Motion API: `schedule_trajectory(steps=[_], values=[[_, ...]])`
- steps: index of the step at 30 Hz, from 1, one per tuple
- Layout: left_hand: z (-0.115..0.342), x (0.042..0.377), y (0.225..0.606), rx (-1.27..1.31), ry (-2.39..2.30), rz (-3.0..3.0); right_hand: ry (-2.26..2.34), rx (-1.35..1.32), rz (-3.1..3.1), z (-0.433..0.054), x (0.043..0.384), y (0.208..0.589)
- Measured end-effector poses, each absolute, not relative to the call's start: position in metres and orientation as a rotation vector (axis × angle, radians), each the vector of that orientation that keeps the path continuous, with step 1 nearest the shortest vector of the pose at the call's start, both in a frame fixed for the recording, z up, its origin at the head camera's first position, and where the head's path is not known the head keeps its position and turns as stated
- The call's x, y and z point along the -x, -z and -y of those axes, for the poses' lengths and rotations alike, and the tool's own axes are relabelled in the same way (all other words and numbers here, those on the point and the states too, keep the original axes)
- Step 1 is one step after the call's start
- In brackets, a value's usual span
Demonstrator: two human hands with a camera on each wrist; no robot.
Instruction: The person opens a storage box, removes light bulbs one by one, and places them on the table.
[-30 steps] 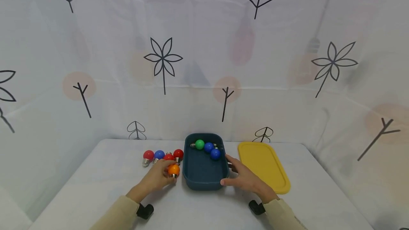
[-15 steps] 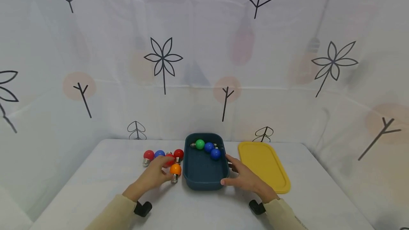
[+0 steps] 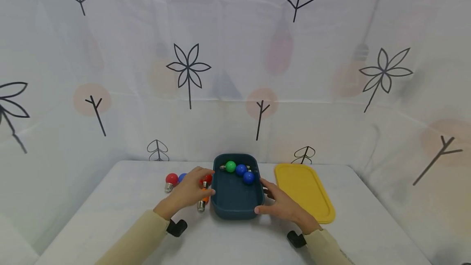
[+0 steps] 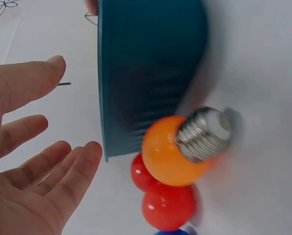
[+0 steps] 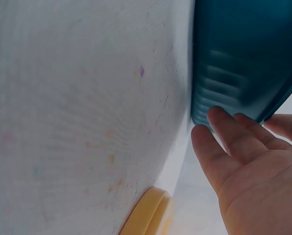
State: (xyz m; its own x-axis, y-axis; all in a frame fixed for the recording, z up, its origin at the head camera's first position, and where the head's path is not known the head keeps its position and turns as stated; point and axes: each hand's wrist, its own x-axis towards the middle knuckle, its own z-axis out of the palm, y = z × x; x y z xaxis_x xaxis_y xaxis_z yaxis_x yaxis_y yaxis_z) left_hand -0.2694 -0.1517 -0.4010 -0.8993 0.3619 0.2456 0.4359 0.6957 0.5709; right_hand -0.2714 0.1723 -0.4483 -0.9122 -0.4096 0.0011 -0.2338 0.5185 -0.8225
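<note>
Looked, as a judgement, only partway along: had the green bulb (image 3: 230, 166) and two blue bulbs (image 3: 241, 170) lying inside the box (image 3: 235, 213) at its far end, in the lower centre of the head view. Left outside on the counter (image 3: 239, 246), in a group at lower left of centre, a far-left red bulb (image 3: 171, 179), another blue bulb (image 3: 181, 177), a near red bulb (image 3: 207, 178) and the orange bulb (image 4: 170, 159), lying just beside the box. Could not count that group fully behind the left hand (image 3: 188, 191). Had the lid (image 3: 305, 193) lying flat at lower right, off the box. Showed the left hand grasping nothing, fingers and thumb spread at the box's left rim; could not tell whether touching it. Rested the right hand (image 3: 282, 204) unclenched at the box's right side, fingers loosely extended along the wall. Compared with half a second earlier, differed mainly at the left: had taken the left hand from beside the orange bulb over to the rim, covering much of the bulb in the head view. Found the box, its contents, the lid and the right hand essentially unmoved.
</note>
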Motion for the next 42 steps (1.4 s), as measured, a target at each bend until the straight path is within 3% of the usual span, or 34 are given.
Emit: schedule_trajectory(steps=[16, 42], values=[[0.105, 0.292, 0.372, 0.881, 1.037, 2.752, 1.359, 0.555, -2.557, -0.172, 0.272, 0.451], [0.053, 0.35, 0.398, 0.868, 1.14, 2.885, 1.331, 0.599, -2.562, -0.173, 0.274, 0.451]])
